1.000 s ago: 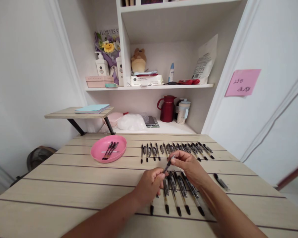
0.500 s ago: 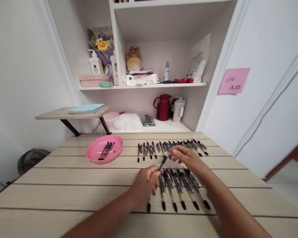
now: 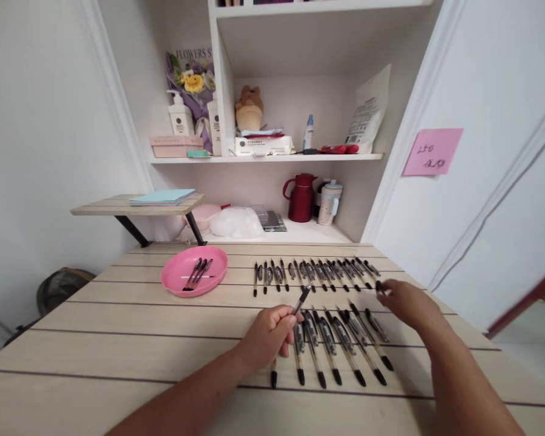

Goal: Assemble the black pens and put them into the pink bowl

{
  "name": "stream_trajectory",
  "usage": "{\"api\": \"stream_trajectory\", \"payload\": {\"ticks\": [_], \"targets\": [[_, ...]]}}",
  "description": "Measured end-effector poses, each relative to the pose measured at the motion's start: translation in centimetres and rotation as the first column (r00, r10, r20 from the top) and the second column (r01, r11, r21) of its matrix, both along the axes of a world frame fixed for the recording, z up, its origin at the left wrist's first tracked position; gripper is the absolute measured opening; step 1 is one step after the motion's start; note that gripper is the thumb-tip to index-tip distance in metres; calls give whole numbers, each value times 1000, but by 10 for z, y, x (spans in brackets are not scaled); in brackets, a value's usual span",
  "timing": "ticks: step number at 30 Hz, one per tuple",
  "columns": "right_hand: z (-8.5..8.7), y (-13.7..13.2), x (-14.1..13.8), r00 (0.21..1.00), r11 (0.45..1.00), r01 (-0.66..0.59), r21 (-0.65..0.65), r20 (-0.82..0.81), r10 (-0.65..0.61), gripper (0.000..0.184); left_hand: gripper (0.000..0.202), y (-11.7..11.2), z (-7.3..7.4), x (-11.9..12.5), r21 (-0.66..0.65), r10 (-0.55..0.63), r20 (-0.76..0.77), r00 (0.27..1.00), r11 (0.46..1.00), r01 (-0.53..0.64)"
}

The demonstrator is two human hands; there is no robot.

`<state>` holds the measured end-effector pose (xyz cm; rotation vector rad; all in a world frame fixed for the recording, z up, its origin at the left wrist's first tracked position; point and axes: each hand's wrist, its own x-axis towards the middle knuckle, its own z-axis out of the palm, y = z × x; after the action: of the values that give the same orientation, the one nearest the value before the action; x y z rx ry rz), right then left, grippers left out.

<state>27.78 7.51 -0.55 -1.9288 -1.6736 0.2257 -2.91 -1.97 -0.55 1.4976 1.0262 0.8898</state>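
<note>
My left hand (image 3: 275,330) is closed around a gel pen (image 3: 303,298), its uncapped tip pointing up and away. Under and beside that hand lies a front row of uncapped pens (image 3: 329,345) with loose caps among them. My right hand (image 3: 406,303) reaches to the right end of the back row of pens (image 3: 318,275). Its fingertips pinch the black end of the rightmost pen (image 3: 379,286); the fingers partly hide it. Short clear caps with black ends (image 3: 291,270) lie between the back-row pens.
A pink plate (image 3: 170,283) at the left holds several pens and a thin white refill. Behind it stands a small raised shelf (image 3: 118,206) with blue paper. A red jug (image 3: 301,197) and a pale cup (image 3: 330,203) stand in the white cabinet at the back.
My right hand has moved right from the held pen's tip to the end of the back row. My left hand keeps its pen in nearly the same place. The view has shifted slightly.
</note>
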Motion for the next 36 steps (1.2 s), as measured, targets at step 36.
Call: {"api": "stream_trajectory", "payload": {"ticks": [36], "targets": [[29, -52, -136, 296, 756, -609, 243, -814, 500, 28, 32, -3, 4, 6, 40, 34, -88, 996, 999, -30]]}}
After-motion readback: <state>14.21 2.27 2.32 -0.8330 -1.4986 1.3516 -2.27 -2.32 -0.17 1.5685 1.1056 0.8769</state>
